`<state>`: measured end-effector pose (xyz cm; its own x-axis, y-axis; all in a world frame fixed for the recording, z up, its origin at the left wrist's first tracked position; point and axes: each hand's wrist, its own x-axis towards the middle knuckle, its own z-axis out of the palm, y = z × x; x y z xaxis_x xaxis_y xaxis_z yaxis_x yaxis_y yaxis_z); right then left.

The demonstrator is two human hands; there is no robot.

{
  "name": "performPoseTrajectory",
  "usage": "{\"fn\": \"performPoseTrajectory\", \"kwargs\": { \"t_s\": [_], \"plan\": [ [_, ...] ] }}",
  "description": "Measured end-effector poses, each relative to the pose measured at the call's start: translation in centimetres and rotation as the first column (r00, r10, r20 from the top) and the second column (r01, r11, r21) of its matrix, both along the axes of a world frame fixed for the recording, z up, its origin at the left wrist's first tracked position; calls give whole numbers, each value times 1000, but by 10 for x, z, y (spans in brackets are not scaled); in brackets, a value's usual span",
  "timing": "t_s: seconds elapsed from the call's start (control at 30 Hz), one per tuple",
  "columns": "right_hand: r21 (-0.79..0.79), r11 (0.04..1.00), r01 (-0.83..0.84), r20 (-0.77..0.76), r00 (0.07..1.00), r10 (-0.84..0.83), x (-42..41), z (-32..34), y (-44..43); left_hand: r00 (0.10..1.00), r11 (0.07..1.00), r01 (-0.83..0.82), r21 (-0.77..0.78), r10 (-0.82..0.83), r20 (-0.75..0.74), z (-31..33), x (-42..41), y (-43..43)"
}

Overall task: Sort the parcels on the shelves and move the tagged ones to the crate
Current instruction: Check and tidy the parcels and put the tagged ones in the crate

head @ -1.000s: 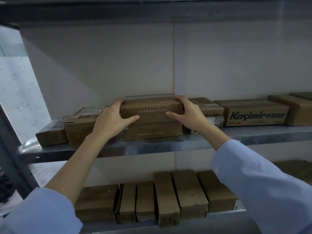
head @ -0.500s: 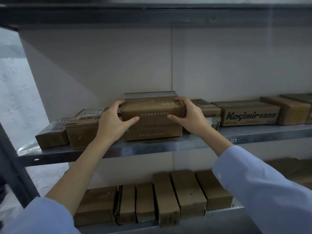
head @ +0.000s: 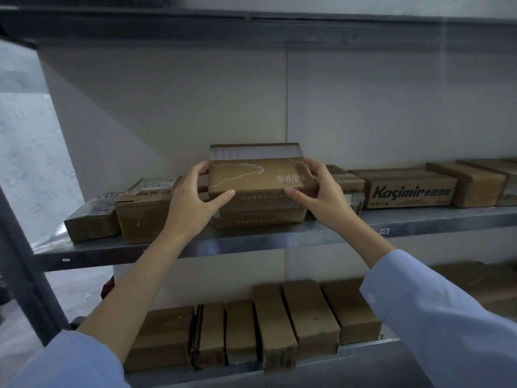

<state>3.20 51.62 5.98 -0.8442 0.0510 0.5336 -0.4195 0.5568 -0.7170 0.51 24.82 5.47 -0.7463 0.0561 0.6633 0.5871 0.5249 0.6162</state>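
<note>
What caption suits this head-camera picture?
Left hand and right hand grip the top parcel, stacked on another, on a metal shelf near a Kasimir box.

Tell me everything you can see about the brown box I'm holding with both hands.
The held box is a flat brown cardboard parcel, closed, with a thin white line drawing and characters on its lid and small print on its front. It lies atop a similar lower box on the metal shelf. The left hand and right hand grip its ends, thumbs on the front.
</note>
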Motion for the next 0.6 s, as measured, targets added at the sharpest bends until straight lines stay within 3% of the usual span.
{"fn": "performPoseTrajectory", "kwargs": {
  "t_s": [0.3, 0.6],
  "plan": [
    [68, 998, 8, 14, 1000, -9, 2, 1, 2, 993, 999, 44, 13, -45, 105, -3, -4, -3],
    [6, 999, -42, 30, 999, 41, 2, 1, 3, 992, 1000, 30, 5, -31, 121, -8, -8, -7]
  ]
}}
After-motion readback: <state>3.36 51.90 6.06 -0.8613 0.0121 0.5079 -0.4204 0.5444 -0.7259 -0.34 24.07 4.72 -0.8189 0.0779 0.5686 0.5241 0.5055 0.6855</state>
